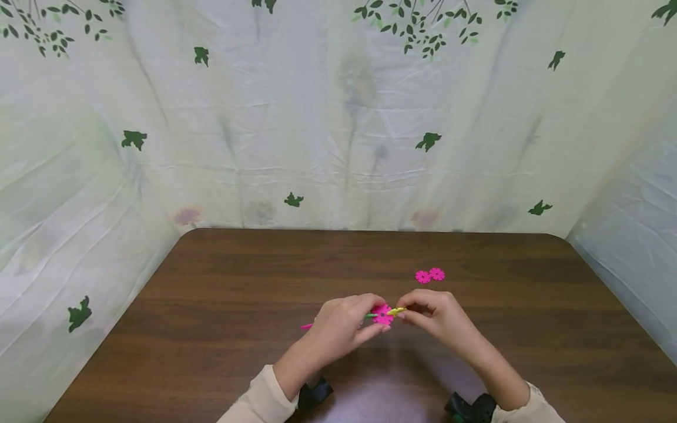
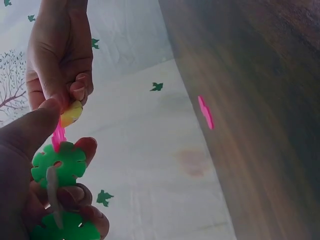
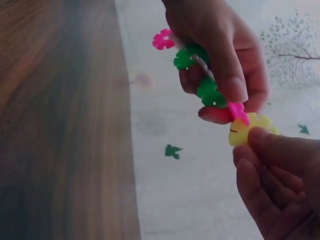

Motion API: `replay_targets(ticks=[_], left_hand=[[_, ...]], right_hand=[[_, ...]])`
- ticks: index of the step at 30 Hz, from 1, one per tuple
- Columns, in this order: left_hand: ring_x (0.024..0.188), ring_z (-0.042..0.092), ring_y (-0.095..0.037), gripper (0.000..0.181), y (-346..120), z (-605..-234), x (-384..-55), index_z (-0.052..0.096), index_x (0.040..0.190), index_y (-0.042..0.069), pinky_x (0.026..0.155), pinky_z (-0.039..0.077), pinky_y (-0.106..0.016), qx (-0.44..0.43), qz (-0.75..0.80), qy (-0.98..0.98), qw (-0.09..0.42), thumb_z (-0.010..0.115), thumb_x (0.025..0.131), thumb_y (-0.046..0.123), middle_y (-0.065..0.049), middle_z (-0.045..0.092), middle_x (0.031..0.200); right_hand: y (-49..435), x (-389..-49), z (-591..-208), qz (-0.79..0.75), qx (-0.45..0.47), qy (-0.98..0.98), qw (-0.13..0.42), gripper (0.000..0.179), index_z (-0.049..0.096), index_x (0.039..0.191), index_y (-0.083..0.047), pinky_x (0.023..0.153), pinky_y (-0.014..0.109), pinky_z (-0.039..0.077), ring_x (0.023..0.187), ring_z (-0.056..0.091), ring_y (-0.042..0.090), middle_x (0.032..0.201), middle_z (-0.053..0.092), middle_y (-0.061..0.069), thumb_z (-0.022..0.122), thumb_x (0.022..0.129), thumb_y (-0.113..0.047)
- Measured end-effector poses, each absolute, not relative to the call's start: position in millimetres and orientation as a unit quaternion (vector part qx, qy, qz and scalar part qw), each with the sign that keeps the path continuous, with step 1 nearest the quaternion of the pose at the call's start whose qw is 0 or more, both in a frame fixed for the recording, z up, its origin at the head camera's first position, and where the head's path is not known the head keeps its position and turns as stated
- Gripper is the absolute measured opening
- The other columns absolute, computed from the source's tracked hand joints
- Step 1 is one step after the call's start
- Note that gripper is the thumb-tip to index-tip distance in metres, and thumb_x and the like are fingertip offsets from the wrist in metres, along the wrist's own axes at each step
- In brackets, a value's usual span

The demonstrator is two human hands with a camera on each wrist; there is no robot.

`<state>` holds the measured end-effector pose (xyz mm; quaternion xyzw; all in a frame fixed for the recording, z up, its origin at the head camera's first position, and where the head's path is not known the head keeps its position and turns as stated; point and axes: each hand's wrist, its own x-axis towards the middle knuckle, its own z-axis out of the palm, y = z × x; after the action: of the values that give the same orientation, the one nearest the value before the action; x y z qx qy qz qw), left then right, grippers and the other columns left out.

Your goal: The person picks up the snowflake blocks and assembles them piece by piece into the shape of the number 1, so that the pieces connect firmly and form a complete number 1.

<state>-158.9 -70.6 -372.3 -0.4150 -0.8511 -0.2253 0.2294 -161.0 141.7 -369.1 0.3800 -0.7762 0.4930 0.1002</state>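
My left hand (image 1: 341,323) grips a chain of notched, flower-shaped plastic discs. In the right wrist view the chain runs from a pink disc (image 3: 163,39) through green discs (image 3: 211,93) and whitish pieces (image 3: 202,65) to another pink disc (image 3: 238,113) by the left thumb. My right hand (image 1: 439,314) pinches a yellow disc (image 3: 253,128) between thumb and fingers. The yellow disc meets the edge of that near pink disc, at an angle to it. Whether their slots are locked together, I cannot tell. Fingers of the left hand cover part of the chain.
Two loose pink flower discs (image 1: 429,275) lie on the brown wooden table (image 1: 254,264), beyond the right hand. A pale cloth (image 1: 317,147) with green leaf and bird prints hangs behind and beside the table. Black straps (image 1: 471,408) show at both wrists.
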Motion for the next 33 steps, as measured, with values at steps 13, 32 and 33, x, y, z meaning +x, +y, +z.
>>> replay_targets(ticks=[13,32,33], left_hand=[[0.091,0.057,-0.006,0.034,-72,-367,-160,0.062,0.108,0.01,0.078,0.039,-0.028,-0.412,-0.216,-0.86,0.209,0.067,0.081,0.03,0.003,0.063,0.1],[0.076,0.056,-0.005,0.035,-68,-375,-160,0.062,0.103,0.013,0.065,0.036,-0.021,-0.388,-0.225,-0.85,0.277,0.073,0.074,0.028,0.008,0.063,0.091],[0.076,0.056,-0.005,0.035,-69,-374,-161,0.062,0.103,0.013,0.065,0.036,-0.021,-0.386,-0.226,-0.85,0.279,0.074,0.074,0.028,0.008,0.063,0.091]], right_hand=[[146,-163,-366,0.541,0.33,-0.773,-0.002,0.013,0.064,0.095,-0.004,0.06,0.032,0.051,0.065,0.061,0.019,0.08,0.064,0.007,0.062,0.083,-0.007],[146,-175,-381,0.607,0.256,-0.753,-0.012,0.025,0.059,0.105,0.005,0.064,0.036,0.051,0.075,0.063,0.024,0.09,0.063,0.015,0.062,0.084,-0.008],[151,-179,-384,0.591,0.25,-0.767,0.013,0.025,0.059,0.106,0.002,0.066,0.034,0.051,0.079,0.063,0.023,0.093,0.062,0.014,0.063,0.084,-0.009]])
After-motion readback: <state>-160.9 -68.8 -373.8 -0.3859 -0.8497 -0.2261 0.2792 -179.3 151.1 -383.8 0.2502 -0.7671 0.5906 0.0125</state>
